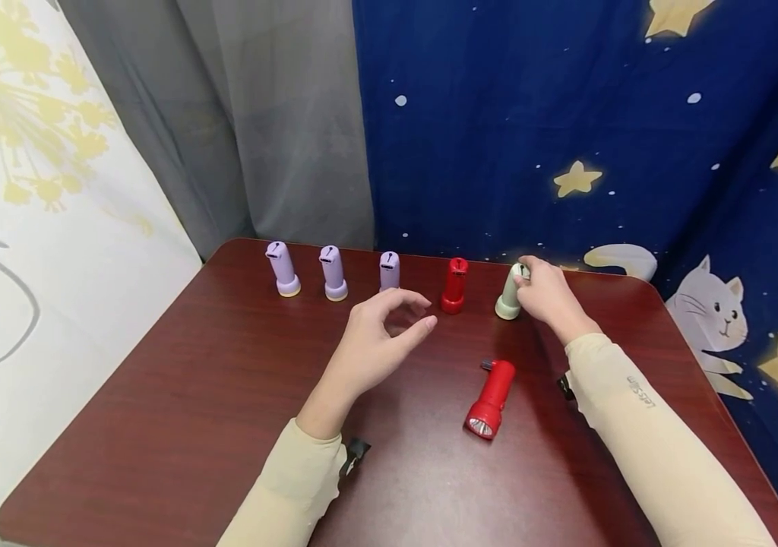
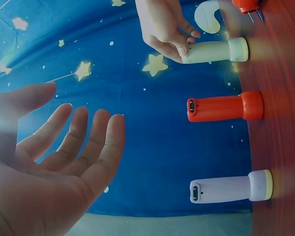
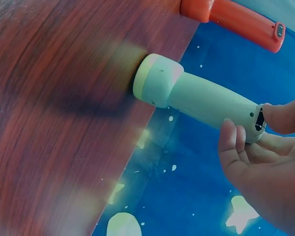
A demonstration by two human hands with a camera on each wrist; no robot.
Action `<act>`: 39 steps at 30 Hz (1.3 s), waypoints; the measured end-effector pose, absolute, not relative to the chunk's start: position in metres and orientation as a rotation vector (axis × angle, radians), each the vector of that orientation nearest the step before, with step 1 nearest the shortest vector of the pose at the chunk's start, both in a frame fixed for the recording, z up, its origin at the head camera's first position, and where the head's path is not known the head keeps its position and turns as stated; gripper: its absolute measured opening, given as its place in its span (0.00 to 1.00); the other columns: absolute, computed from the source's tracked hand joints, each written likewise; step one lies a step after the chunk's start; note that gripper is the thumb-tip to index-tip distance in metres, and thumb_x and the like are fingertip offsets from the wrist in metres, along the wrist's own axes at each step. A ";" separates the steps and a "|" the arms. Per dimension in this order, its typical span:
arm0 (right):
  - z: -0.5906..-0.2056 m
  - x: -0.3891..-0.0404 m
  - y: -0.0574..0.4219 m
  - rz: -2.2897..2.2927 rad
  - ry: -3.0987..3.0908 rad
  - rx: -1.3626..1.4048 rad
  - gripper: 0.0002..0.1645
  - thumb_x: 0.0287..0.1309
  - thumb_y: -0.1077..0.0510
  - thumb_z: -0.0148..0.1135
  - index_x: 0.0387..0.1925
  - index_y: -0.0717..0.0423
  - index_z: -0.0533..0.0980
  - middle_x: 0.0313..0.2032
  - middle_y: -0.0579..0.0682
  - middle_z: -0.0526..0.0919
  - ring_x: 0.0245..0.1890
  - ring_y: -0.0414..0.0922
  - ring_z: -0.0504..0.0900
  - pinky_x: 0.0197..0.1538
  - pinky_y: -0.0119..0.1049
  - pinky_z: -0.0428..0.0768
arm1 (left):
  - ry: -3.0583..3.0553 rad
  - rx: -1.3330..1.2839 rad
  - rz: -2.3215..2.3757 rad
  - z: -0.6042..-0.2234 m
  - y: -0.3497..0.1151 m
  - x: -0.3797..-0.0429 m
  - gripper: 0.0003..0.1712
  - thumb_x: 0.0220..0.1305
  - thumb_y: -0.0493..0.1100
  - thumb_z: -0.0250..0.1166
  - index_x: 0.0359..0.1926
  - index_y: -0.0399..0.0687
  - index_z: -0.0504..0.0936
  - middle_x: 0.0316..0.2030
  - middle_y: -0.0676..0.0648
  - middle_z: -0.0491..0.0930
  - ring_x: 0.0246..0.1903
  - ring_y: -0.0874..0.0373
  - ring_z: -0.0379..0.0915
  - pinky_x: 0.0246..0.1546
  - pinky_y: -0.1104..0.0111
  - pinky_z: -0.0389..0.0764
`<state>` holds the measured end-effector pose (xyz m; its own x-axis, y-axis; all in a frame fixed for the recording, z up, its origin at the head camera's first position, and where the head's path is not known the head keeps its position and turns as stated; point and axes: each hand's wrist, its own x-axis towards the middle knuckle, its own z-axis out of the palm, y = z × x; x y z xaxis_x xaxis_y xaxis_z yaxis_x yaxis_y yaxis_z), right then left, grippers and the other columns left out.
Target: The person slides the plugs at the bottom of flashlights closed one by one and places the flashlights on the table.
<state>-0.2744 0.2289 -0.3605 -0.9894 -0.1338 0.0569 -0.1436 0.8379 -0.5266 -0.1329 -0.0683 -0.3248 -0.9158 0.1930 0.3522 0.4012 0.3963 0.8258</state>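
At the back right of the table, a pale green flashlight [image 1: 509, 295] stands lens down, and my right hand [image 1: 548, 290] pinches its upper end between thumb and fingers. The right wrist view shows those fingertips around the top of the green flashlight [image 3: 206, 98], beside its dark slot. My left hand [image 1: 378, 334] hovers over the table with fingers spread and loosely bent, holding nothing. Partly behind it stands a purple flashlight [image 1: 390, 270]. Between the two hands, a red flashlight [image 1: 454, 285] stands upright. Another red flashlight [image 1: 494, 399] lies nearer me, lens forward, with plug prongs [image 1: 488, 365] sticking out.
Two more purple flashlights [image 1: 283, 267] stand in the row at the back left. The brown wooden table [image 1: 156, 403] ends at a rounded edge. Behind it hang a grey curtain [image 1: 293, 114] and a blue star-patterned curtain [image 1: 498, 114].
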 end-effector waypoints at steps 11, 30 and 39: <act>-0.362 -0.276 0.228 0.849 -2.979 0.256 0.31 0.77 0.60 0.49 0.74 0.73 0.65 0.70 0.75 0.72 0.73 0.70 0.70 0.78 0.65 0.67 | -2.454 -0.513 -1.476 -0.329 -0.071 -0.131 0.09 0.73 0.42 0.68 0.51 0.51 0.88 0.44 0.50 0.88 0.44 0.59 0.83 0.46 0.67 0.89; -0.360 -0.273 0.229 0.807 -3.045 0.257 0.37 0.78 0.55 0.50 0.78 0.72 0.59 0.70 0.76 0.72 0.72 0.70 0.72 0.77 0.64 0.70 | -2.468 -0.527 -1.496 -0.329 -0.066 -0.134 0.09 0.73 0.43 0.68 0.51 0.51 0.88 0.44 0.51 0.88 0.44 0.59 0.82 0.44 0.69 0.90; -0.351 -0.267 0.230 0.755 -3.103 0.251 0.47 0.74 0.49 0.58 0.81 0.70 0.52 0.72 0.77 0.69 0.74 0.72 0.69 0.78 0.66 0.68 | -2.483 -0.522 -1.494 -0.327 -0.065 -0.135 0.09 0.73 0.43 0.68 0.51 0.51 0.88 0.44 0.51 0.88 0.45 0.60 0.82 0.45 0.69 0.90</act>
<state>-0.2666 0.2304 -0.3506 -0.9859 -0.1659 -0.0226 -0.1370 0.8768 -0.4609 -0.1350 -0.0646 -0.3270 -0.9184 0.1967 0.3433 0.3955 0.4276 0.8129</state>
